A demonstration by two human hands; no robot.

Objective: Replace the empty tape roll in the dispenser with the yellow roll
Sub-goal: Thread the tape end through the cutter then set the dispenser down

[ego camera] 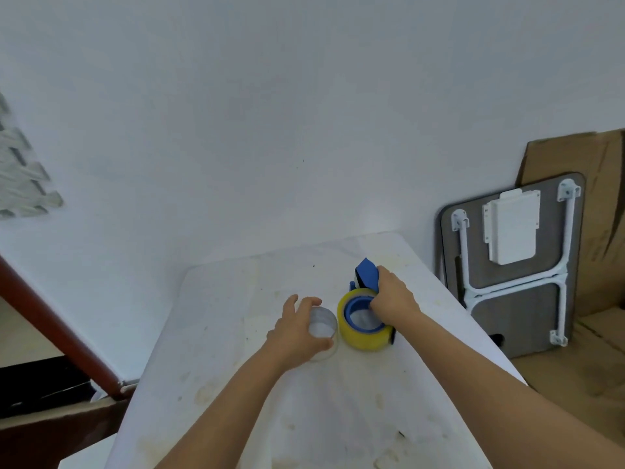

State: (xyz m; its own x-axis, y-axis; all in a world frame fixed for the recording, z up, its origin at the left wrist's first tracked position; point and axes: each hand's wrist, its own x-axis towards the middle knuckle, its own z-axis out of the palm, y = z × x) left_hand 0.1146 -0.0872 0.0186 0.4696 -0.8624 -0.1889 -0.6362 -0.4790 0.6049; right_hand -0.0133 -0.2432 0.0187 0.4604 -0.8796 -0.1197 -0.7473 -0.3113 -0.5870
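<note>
Left hand (297, 328) fingers grip clear empty core (323, 328) at 9 o'clock of glossy yellow roll (363, 336); right hand (392, 299) fingers clamp blue plastic dispenser (367, 274).

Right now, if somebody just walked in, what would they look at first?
Probably the yellow roll, bright on the white table, sitting on the blue dispenser, which the right hand holds. Just to its left, the left hand grips the empty roll, a pale ring. Off to the right, a folded table leans against the wall.
</note>
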